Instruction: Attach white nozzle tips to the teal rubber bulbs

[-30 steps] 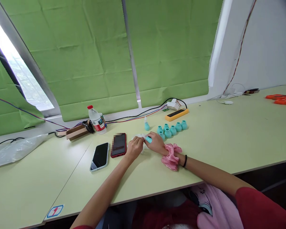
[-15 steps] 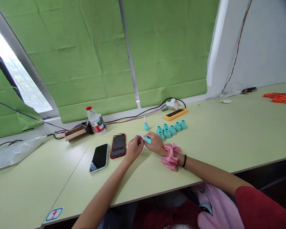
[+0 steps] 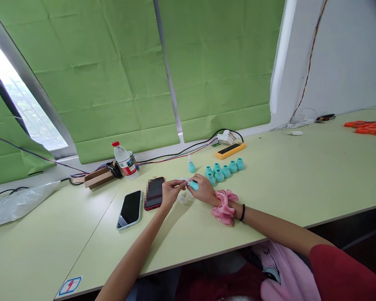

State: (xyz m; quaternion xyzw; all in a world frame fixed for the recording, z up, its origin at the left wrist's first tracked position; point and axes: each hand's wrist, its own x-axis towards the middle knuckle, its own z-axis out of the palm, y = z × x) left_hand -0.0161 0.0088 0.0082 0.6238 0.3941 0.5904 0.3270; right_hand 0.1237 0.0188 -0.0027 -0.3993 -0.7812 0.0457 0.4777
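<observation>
My right hand (image 3: 203, 190) is wrapped round a teal squeeze bulb (image 3: 193, 185), which lies sideways with one end toward the left. Pinched at that end, my left hand (image 3: 171, 192) grips a small clear plastic tip (image 3: 187, 181), mostly hidden by the fingers. Whether the tip sits inside the bulb's mouth, I cannot tell. Below the hands lie small clear plastic pieces (image 3: 184, 197). Just beyond them a teal bulb with a clear pointed tip (image 3: 191, 167) stands upright. Several open-mouthed teal bulbs (image 3: 219, 175) stand grouped to the right of it.
Two phones, one pale-edged (image 3: 130, 210) and one in a red case (image 3: 154, 193), lie left of my hands. Behind are a water bottle (image 3: 125, 162), a cardboard box (image 3: 98, 178), cables and a yellow-edged power strip (image 3: 230, 151). Orange-handled tools (image 3: 368, 127) lie far right.
My left hand has shifted slightly left and its fingers have straightened, uncovering the clear pieces below. My right hand holds the bulb in nearly the same place.
</observation>
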